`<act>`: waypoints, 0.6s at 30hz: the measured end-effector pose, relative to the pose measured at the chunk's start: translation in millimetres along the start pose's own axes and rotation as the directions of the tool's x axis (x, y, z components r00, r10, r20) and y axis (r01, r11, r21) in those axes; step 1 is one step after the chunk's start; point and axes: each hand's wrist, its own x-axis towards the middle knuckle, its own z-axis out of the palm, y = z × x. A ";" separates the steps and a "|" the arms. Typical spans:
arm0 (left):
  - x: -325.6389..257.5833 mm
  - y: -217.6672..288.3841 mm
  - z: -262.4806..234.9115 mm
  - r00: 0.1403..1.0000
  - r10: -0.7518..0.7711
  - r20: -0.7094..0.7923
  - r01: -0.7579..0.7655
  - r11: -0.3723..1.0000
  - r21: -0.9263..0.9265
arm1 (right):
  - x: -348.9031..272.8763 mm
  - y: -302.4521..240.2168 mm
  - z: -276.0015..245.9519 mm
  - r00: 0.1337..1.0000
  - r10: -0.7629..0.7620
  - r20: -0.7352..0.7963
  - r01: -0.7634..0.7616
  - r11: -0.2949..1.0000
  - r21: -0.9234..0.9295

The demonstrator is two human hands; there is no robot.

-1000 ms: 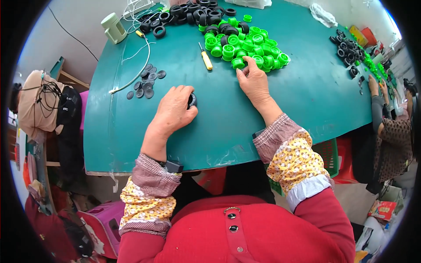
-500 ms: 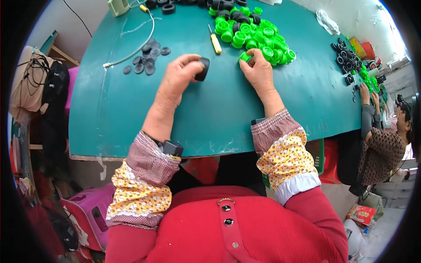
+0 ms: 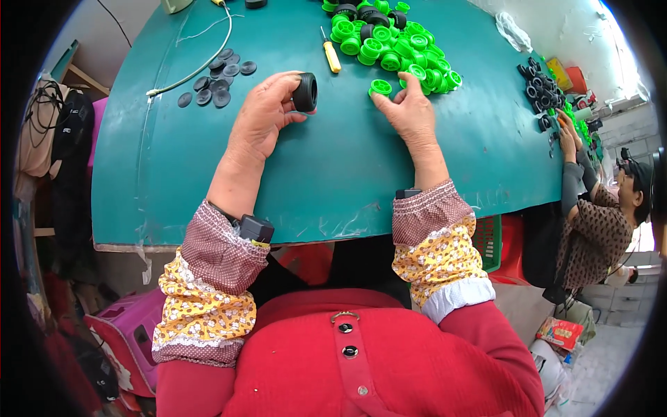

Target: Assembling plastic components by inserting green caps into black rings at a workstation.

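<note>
My left hand (image 3: 267,111) grips a black rubber tyre (image 3: 304,93), held on edge above the green tabletop with its hollow opening facing right. My right hand (image 3: 410,108) has its thumb and forefinger spread apart. A loose bright green wheel rim (image 3: 380,87) lies just beyond that thumb tip, and I see no fingers closed round it. Behind this hand spreads a heap of green wheel rims (image 3: 417,55), with some black tyres (image 3: 375,19) mixed in at its far side.
A yellow-handled screwdriver (image 3: 331,55) lies left of the heap. Several flat black discs (image 3: 219,83) are scattered at the left beside a pale cord (image 3: 201,69). To the right, a co-worker (image 3: 604,222) reaches toward another pile of black tyres (image 3: 543,90). A crumpled white bag (image 3: 513,31) sits near the far edge.
The tyre in my left hand has turned, so its opening now shows. My right thumb and forefinger, earlier on a green rim, are now apart, with the rim beyond the thumb.
</note>
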 end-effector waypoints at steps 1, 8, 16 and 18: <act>-0.4 0.6 0.1 1.000 -0.025 0.014 0.026 1.000 -0.009 | 1.1 4.3 5.2 1.000 -0.005 -0.001 0.005 1.000 0.002; -0.1 -2.2 -6.3 0.995 -0.052 0.081 0.061 0.993 -0.106 | 0.3 -6.9 9.5 0.992 -0.112 0.061 0.110 0.993 0.032; 8.3 -13.5 -17.4 0.981 -0.003 0.195 0.102 0.860 -0.500 | -9.2 -95.0 24.6 0.826 -0.561 -0.052 0.493 0.675 0.548; 8.2 -14.3 -20.9 0.986 0.024 0.162 0.081 0.788 -0.611 | -14.9 -99.4 39.9 0.848 -0.526 -0.066 0.467 0.683 0.561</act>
